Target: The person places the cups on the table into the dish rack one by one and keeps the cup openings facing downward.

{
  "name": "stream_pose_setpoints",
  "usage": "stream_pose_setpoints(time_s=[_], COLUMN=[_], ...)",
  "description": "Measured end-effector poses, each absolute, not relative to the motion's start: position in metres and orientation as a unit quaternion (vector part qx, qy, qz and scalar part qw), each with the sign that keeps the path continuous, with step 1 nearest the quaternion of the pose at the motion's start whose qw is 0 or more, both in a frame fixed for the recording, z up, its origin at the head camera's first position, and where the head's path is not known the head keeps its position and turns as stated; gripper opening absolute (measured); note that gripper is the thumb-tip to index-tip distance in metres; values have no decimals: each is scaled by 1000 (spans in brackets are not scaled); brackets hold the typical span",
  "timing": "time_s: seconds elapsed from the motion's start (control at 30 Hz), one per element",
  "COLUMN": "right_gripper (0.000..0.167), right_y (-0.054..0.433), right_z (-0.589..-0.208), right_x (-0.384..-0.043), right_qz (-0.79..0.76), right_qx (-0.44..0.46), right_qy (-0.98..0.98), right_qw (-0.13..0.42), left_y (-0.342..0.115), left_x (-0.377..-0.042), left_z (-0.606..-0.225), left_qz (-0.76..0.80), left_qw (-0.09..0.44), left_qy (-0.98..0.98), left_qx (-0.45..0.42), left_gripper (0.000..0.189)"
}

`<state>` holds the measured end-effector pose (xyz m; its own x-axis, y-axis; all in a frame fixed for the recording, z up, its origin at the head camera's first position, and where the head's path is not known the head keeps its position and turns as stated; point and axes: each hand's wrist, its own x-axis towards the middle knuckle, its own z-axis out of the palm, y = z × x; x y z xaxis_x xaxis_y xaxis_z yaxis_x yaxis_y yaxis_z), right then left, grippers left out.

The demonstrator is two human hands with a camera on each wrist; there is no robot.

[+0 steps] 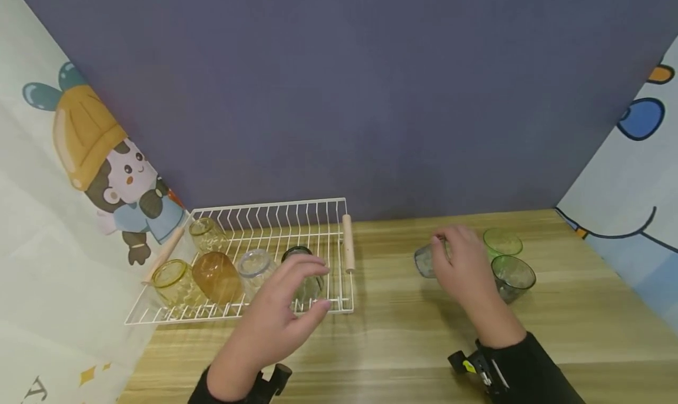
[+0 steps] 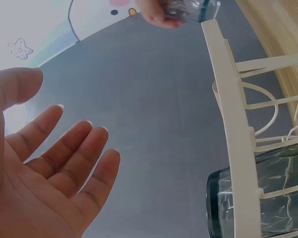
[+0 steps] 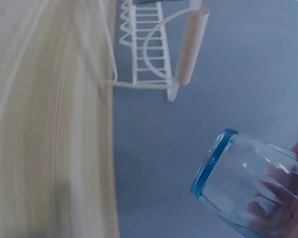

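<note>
My right hand point(image 1: 462, 265) grips a blue-tinted drinking glass point(image 1: 425, 261) off the table, to the right of the rack. Its blue rim faces left toward the rack in the right wrist view, where fingers point(image 3: 288, 203) show through the glass wall. The left hand point(image 1: 286, 310) is at the rack's front right corner, fingers spread and thumb apart, with nothing in its grasp. Partly behind that hand, a dark-rimmed grey-green glass point(image 1: 313, 287) stands in the white wire dish rack point(image 1: 346, 305).
Left of it in the rack are a clear glass point(image 1: 255, 268), an amber glass point(image 1: 217, 277) and two yellow glasses, one in front point(image 1: 177, 286). A light green glass point(image 1: 502, 242) and a dark green glass point(image 1: 512, 279) stand right of my right hand. A grey-blue wall point(image 1: 371, 98) rises behind.
</note>
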<state>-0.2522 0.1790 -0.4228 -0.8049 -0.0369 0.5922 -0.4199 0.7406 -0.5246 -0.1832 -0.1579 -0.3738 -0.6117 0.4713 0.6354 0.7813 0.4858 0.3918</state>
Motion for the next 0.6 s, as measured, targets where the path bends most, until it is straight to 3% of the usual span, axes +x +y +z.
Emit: stream_pose_setpoints(time_s=[0.17,0.37,0.6], right_gripper=[30,19,23], right_y=[172,159,147], right_z=[-412,-415,-422], right_x=[-242,-239,-229], right_qz=[407,450,504], right_qx=[132,170,251], right_qy=[-857,-814,-747], right_qw=[289,326,353], left_y=[-153,-140,-130], left_x=[-181,-180,-178], left_z=[-371,-369,-375], left_qz=[-345,-367,-380], left_qw=[240,216,223], left_qy=[-824,-825,-810], left_qx=[-381,-372,-387], left_gripper=[42,43,44])
